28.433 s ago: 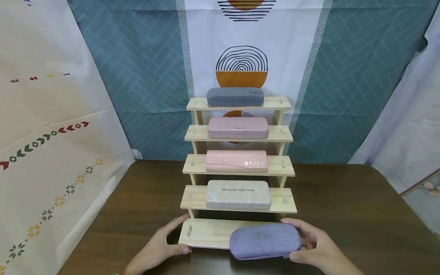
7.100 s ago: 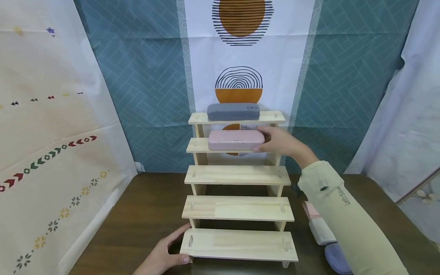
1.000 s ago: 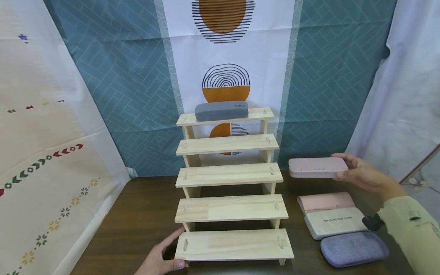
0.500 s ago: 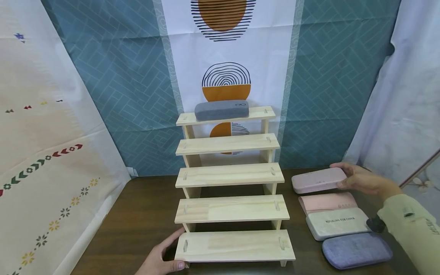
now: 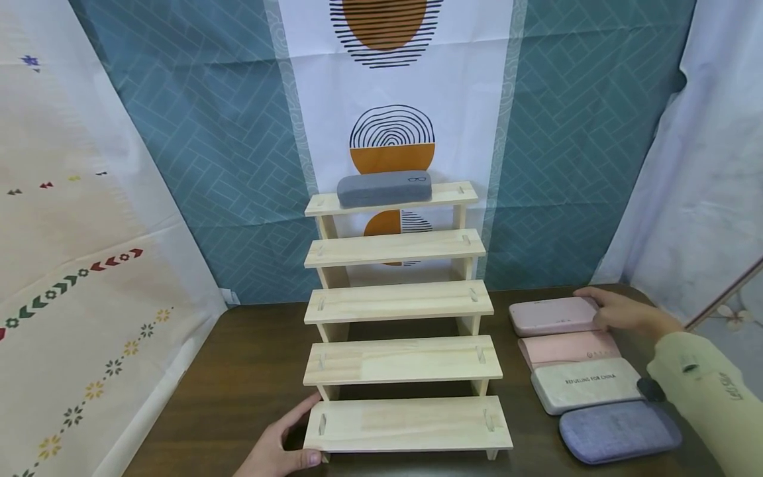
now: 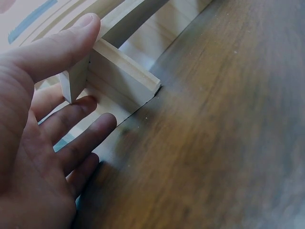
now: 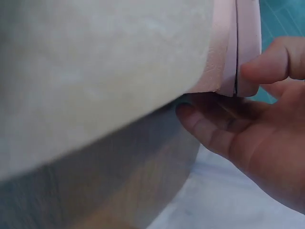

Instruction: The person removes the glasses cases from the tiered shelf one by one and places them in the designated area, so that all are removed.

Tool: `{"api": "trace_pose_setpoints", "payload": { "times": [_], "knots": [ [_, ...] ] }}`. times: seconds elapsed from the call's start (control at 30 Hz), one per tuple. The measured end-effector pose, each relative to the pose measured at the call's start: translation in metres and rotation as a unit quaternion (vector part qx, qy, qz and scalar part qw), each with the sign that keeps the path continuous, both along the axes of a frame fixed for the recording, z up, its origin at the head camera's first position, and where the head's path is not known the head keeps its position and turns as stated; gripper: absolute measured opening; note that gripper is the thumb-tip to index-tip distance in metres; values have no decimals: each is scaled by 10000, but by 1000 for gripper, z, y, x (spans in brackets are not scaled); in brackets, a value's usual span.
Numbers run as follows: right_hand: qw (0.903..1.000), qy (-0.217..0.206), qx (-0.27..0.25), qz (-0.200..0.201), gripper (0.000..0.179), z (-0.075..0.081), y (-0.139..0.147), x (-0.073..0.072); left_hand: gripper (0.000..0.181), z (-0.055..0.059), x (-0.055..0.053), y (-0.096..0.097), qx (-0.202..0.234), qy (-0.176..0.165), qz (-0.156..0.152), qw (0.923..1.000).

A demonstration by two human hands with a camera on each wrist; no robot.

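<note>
My left hand grips the lower left end of a wooden step stand. In the left wrist view its thumb lies on the step's edge, with fingers beside and behind the side panel. My right hand holds the right end of a mauve glasses case, which lies on the table at the right. In the right wrist view the thumb touches the case's end. In front lie a pink glasses case, a white one lettered "REFUELING FOR CHINA" and a blue-purple one.
A grey-blue glasses case sits on the top step. The stand's lower steps are bare. Behind the dark wooden table hangs a teal and white cloth; pale cloths flank both sides.
Over the longer stretch, the lower four tiers' cases have moved to a row at right. In the last second my right hand has lowered the mauve case behind the pink one; my left stays put.
</note>
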State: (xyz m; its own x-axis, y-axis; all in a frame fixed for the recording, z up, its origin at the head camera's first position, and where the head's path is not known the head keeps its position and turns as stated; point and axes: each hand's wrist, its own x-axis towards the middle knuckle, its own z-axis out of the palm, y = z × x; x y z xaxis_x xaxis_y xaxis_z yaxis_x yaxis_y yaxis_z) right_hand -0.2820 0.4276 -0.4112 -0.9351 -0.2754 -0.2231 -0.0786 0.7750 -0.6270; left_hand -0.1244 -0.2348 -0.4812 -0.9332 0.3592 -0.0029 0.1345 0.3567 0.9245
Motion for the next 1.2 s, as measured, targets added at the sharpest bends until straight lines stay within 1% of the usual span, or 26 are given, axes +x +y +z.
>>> {"api": "trace_pose_setpoints", "payload": {
  "times": [0.1,0.4,0.53,0.67,0.73,0.83,0.97,1.07,1.2],
  "knots": [
    [9995,28,325,31,75,1,-5,-1,81,1,0,1,36,22,7,10000],
    [9993,-12,290,247,66,3,-8,-1,81,1,0,2,44,44,103,9999],
    [9975,235,549,365,67,3,-10,-2,81,2,1,2,67,24,127,9999],
    [9914,589,1005,595,65,1,-14,-5,80,3,1,2,83,-47,192,9998],
    [9886,704,1119,718,62,0,-15,-7,80,3,1,2,66,-53,193,9998],
    [9869,748,1135,873,59,-2,-15,-8,81,2,1,2,13,-68,170,9998],
    [9858,789,1064,1033,58,-4,-13,-7,81,1,1,2,-55,-252,196,9995],
    [9863,757,1043,1025,59,-3,-13,-5,82,1,1,2,-93,-382,226,9990],
    [9879,700,969,991,60,-2,-14,-2,81,0,1,1,-114,-398,230,9989]
  ]
}}
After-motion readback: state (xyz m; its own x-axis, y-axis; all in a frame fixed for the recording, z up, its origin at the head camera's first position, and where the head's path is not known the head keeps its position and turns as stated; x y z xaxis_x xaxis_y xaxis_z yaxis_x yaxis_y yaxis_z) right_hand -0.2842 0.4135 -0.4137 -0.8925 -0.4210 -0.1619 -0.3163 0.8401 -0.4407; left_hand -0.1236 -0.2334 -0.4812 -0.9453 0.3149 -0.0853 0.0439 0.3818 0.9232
